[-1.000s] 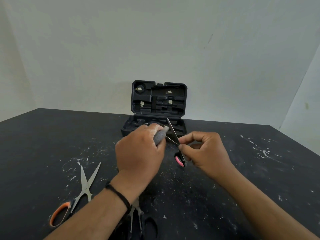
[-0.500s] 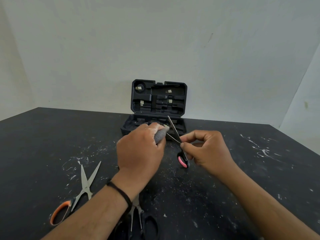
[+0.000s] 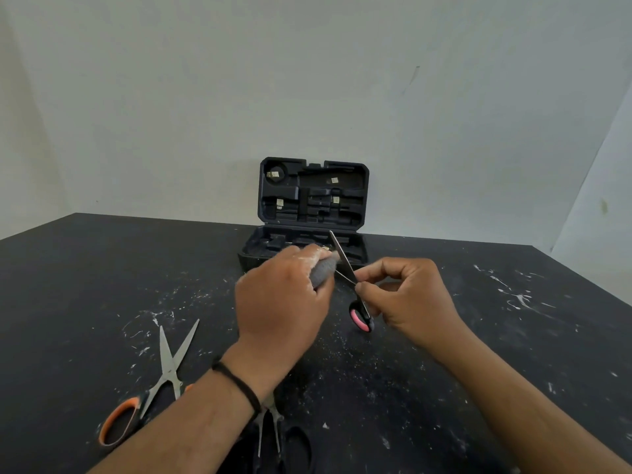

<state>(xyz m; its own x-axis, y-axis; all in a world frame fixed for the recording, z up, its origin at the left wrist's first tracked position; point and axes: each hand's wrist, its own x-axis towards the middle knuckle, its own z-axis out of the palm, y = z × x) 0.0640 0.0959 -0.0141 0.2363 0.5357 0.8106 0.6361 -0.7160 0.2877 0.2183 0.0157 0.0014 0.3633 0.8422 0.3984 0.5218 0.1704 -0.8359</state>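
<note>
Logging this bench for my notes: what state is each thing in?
Pink-handled scissors, blades open, held by right hand.
Grey pad, gripped in left hand, against a blade.
Orange-handled scissors, open, lying on table.
Black-handled scissors, lying flat, partly hidden.
Tool case, open, lid upright.

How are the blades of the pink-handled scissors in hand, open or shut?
Open: the pink-handled steel scissors show two blades spread in a V, one pointing up, one toward the grey block.

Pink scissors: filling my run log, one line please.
left hand grips pad | right hand holds pink scissors, open | pad touches scissors
</note>
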